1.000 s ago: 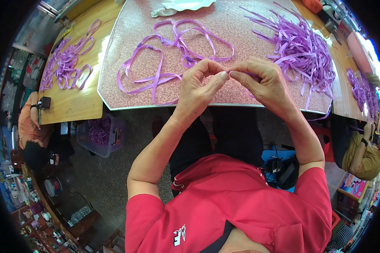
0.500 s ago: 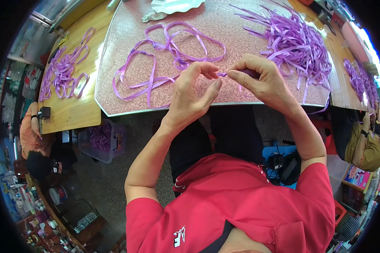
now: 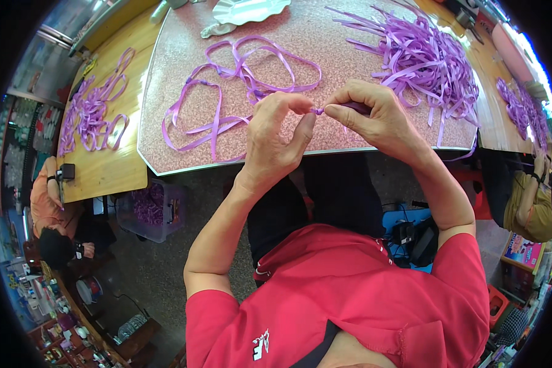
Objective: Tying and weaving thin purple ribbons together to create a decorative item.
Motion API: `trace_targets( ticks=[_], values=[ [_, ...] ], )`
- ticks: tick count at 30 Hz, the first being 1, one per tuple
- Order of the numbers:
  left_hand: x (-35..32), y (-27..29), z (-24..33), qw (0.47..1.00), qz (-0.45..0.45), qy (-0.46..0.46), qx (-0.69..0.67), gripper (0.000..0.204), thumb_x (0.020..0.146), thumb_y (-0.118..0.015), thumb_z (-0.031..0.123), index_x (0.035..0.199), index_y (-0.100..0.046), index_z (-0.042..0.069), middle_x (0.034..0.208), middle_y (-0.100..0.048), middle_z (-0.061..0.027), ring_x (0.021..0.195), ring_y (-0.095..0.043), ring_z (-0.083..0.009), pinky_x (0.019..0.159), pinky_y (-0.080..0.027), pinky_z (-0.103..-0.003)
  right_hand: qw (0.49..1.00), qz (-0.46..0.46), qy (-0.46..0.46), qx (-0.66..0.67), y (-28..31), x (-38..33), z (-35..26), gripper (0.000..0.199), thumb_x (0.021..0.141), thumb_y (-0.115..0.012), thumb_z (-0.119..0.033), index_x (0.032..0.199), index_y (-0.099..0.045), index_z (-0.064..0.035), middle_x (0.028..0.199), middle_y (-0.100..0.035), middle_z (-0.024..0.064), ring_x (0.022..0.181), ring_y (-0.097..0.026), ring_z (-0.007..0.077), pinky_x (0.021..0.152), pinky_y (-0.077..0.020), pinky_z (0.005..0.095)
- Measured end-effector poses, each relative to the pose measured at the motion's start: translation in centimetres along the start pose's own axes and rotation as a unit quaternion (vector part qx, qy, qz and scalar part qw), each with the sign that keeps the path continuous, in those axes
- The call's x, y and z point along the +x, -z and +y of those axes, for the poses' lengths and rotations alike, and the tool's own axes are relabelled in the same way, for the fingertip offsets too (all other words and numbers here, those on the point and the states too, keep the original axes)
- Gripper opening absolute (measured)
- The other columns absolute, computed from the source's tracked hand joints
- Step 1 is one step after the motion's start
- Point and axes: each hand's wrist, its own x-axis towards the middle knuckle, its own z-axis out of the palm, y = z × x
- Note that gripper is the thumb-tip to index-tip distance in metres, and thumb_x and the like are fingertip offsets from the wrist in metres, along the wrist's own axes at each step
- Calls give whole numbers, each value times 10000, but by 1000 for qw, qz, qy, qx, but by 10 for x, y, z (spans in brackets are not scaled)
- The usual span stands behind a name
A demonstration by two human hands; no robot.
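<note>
Over the near edge of the table, my two hands meet at a small twisted or knotted purple ribbon (image 3: 317, 111). My left hand (image 3: 275, 132) is closed in a pinch, thumb and fingertips at the ribbon's left end. The thumb and forefinger of my right hand (image 3: 374, 116) grip its right end. Something dark purple shows under the right fingers, mostly hidden in the palm; I cannot tell what it is. Just beyond my left hand lie looped purple ribbons (image 3: 218, 116) with darker joins. A big tangled heap of purple ribbons (image 3: 426, 64) rests beyond my right hand.
A white scalloped dish (image 3: 251, 9) stands at the table's far side. More ribbons (image 3: 95, 116) lie on the wooden table at left, others (image 3: 521, 107) at far right. A person sits at each side. A clear plastic bin (image 3: 156, 211) is on the floor at left.
My left thumb and fingertips have closed in on the ribbon's end, where they stood apart before. The right hand keeps its pinch. The whole view has shifted slightly.
</note>
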Motion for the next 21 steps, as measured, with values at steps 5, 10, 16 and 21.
trace_targets(
  ticks=[5, 10, 16, 21],
  values=[
    [-2, 0, -3, 1000, -10, -6, 0, 123, 810, -687, 15, 904, -618, 55, 856, -637, -85, 839, -630, -262, 805, -451, -374, 1000, -2, 2, 0, 1, 0, 0, 146, 917, -696, -137, 936, -694, 7, 732, -513, -44, 647, -411, 27, 548, -330, 228],
    [-3, 1, 2, 999, -24, 25, -7, 195, 823, -710, 78, 986, -604, 65, 916, -634, -80, 889, -617, -254, 860, -435, -385, 1000, 0, -1, 9, -1, -1, 1, 135, 921, -689, -125, 944, -692, 7, 742, -523, -45, 648, -415, 26, 548, -331, 225],
    [9, 6, 1, 963, -82, -160, 200, 188, 850, -711, 143, 990, -602, 83, 883, -609, -60, 872, -606, -239, 969, -382, -441, 1000, -5, 13, 5, -2, -2, -3, 120, 916, -688, -106, 920, -690, 15, 748, -550, -15, 666, -444, 34, 561, -348, 228],
    [13, 28, 2, 956, -158, -166, 182, 101, 860, -688, 116, 904, -605, 80, 810, -589, -62, 832, -603, -240, 987, -386, -452, 996, -22, 84, -20, -2, -1, 2, 112, 878, -713, -89, 860, -678, 16, 741, -586, 49, 670, -526, 113, 588, -397, 279]
  ],
)
